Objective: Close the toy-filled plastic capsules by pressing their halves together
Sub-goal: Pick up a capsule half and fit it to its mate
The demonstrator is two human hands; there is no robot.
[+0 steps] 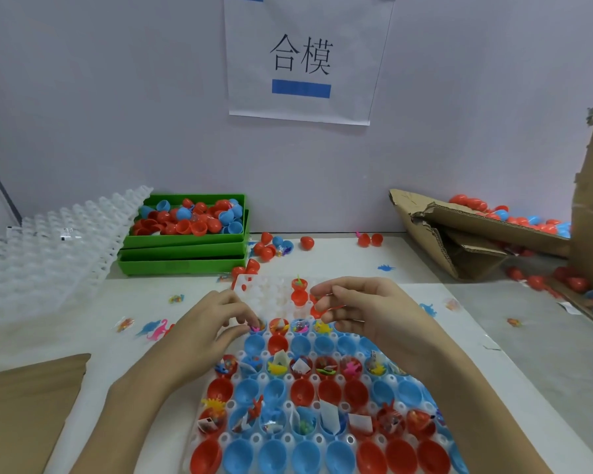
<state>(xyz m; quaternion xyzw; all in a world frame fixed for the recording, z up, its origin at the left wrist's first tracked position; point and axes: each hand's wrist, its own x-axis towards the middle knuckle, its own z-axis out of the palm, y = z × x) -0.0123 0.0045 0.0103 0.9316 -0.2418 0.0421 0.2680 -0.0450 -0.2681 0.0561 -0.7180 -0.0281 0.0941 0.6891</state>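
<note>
A white-covered table (pixel 339 258) meets a pale wall with a taped paper sign (pixel 305 59). On it, the clear dimpled plastic tray (pixel 271 295) holds rows of red and blue capsule halves (pixel 302 391), many filled with small toys. Beyond the tray sit stacked green plastic bins (pixel 185 254). Over the tray's far rows, the left hand (pixel 206 330) pinches at a filled half; the right hand (pixel 363 309) grips a red capsule half (pixel 326 304)

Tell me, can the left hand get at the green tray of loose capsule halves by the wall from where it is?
Probably yes. The left hand hovers over the white capsule tray, and the green tray sits open-topped, farther back and to the left. Only scattered red capsule halves lie between, nothing tall.
</note>
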